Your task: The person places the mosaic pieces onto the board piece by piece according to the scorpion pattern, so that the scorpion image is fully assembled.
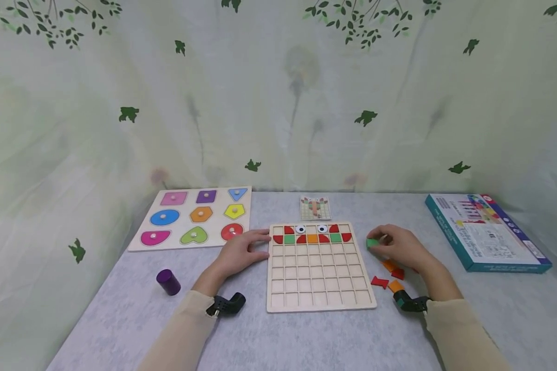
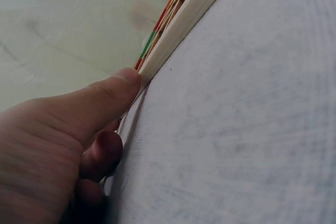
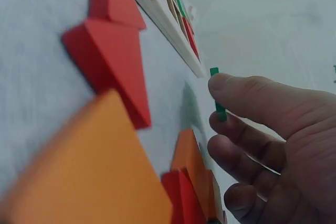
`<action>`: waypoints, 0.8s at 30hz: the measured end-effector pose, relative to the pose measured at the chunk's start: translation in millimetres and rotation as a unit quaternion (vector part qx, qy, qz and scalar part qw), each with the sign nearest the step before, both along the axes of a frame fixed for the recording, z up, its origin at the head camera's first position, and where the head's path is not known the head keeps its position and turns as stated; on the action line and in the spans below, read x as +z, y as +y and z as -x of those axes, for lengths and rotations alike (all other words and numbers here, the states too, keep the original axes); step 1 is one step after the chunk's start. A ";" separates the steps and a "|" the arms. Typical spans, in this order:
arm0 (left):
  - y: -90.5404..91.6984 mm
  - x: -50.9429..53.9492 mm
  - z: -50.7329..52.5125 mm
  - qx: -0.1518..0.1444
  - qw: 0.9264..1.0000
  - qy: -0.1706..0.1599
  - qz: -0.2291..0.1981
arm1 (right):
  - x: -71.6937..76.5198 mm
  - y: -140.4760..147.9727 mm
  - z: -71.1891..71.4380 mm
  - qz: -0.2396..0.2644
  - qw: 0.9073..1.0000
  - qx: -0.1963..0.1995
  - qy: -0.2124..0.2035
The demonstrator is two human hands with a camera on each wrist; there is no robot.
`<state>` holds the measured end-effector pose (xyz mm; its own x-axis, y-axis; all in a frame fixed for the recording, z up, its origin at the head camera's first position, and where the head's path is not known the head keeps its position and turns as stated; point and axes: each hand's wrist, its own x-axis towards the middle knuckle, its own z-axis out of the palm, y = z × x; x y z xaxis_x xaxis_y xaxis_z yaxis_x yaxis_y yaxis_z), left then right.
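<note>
– Two hands, and what is in them?
– My right hand (image 1: 401,247) pinches a green block (image 1: 372,242) between thumb and fingers, just right of the gridded board (image 1: 321,285); red pieces (image 1: 379,282) and orange pieces (image 1: 396,286) lie on the near side of that pinch
– And your left?
– My left hand (image 1: 239,253) touches the board's left edge, thumb and index finger spread apart
– What's around your grip?
– Under both hands, a mottled grey-blue tabletop (image 1: 246,342); beyond them, a pale cloth backdrop (image 1: 241,103) with a leafy green print, rising behind the table
</note>
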<state>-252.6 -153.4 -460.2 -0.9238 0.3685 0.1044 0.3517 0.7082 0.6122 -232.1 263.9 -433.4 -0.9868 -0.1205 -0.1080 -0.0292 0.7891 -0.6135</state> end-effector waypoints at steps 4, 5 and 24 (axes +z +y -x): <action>1.4 2.3 0.8 0.001 1.000 0.005 0.002 | 1.6 -8.8 0.5 0.013 0.999 0.012 0.028; 1.9 2.9 0.8 0.001 1.000 0.004 0.002 | 1.8 -11.3 0.3 0.013 0.999 0.016 0.035; 2.0 0.3 1.6 0.008 1.000 0.004 -0.002 | 17.6 -62.4 -1.7 0.023 0.987 0.092 0.133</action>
